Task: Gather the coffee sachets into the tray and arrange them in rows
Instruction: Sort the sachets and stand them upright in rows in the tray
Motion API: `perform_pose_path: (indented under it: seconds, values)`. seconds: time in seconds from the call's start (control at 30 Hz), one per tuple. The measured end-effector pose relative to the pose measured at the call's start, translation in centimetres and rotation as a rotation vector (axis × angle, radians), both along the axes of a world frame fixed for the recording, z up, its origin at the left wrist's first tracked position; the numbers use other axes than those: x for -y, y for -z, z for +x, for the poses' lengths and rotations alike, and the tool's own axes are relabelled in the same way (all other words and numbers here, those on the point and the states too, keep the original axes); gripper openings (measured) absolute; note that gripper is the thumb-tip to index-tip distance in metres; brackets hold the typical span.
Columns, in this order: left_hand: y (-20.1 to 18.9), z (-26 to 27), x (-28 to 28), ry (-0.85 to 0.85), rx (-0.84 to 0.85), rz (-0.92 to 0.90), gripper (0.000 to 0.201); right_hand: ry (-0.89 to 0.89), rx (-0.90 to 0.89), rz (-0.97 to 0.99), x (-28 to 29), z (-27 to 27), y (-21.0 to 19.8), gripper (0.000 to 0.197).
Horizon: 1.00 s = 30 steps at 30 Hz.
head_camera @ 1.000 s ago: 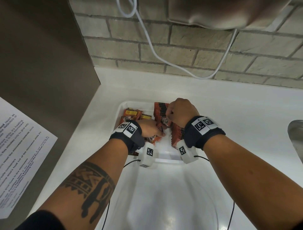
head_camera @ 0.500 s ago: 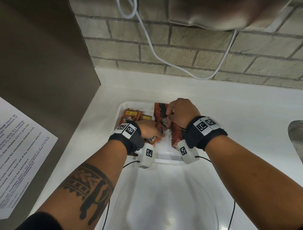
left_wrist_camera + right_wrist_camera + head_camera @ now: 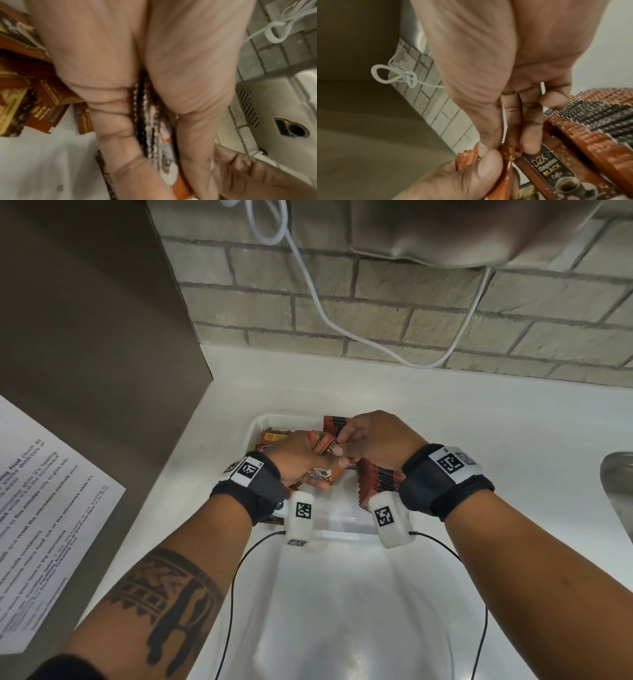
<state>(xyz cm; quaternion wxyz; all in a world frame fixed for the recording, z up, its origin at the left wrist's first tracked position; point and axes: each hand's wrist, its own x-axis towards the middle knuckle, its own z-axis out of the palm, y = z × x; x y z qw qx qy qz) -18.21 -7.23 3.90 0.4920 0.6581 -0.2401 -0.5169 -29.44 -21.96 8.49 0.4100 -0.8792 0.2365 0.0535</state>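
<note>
A white tray sits on the counter with brown coffee sachets in it. A row of sachets stands on edge on its right side, also seen in the right wrist view. Loose sachets lie at the tray's left. My left hand holds a small bunch of sachets above the tray, edge-on between thumb and fingers. My right hand pinches the top of one sachet in that bunch. A "D2X Black Coffee" sachet lies just below.
A printed notice hangs on the brown panel at the left. A white cable loops down the brick wall behind the tray. A metal sink edge is at the far right. White counter surrounds the tray.
My left hand has risen out of the tray with a bunch of sachets. My right hand has shifted left from the upright row to pinch one of them.
</note>
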Motion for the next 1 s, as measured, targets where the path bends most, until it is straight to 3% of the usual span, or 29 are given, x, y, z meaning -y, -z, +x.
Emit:
perform_pose_path:
  seconds: [0.2, 0.4, 0.47, 0.57, 0.7, 0.8, 1.0]
  values:
    - [-0.2, -0.5, -0.4, 0.019, -0.054, -0.080, 0.033, 0.031, 0.031, 0.118, 0.4, -0.4, -1.3, 0.019]
    - [-0.4, -0.7, -0.2, -0.004, -0.048, -0.123, 0.037, 0.015, 0.082, -0.020, 0.1, -0.2, -1.4, 0.006]
    - [-0.5, -0.5, -0.4, 0.017, -0.015, -0.071, 0.041, 0.062, 0.142, -0.089, 0.1, 0.0, -1.5, 0.006]
    - [-0.8, 0.6, -1.2, 0.118, 0.132, 0.171, 0.045, 0.070, 0.136, -0.169, 0.4, -0.1, -1.9, 0.020]
    - [-1.8, 1.2, -1.2, 0.356, 0.486, 0.517, 0.040, 0.038, -0.011, -0.241, 0.4, 0.2, -1.1, 0.023]
    - [-1.2, 0.8, -0.4, 0.376, 0.442, 0.534, 0.034, 0.040, -0.104, -0.345, 0.1, 1.0, 0.0, 0.024]
    - [0.0, -0.6, 1.1, 0.413, 0.365, 0.433, 0.048, 0.034, -0.182, -0.443, -0.5, 1.7, 1.1, 0.021]
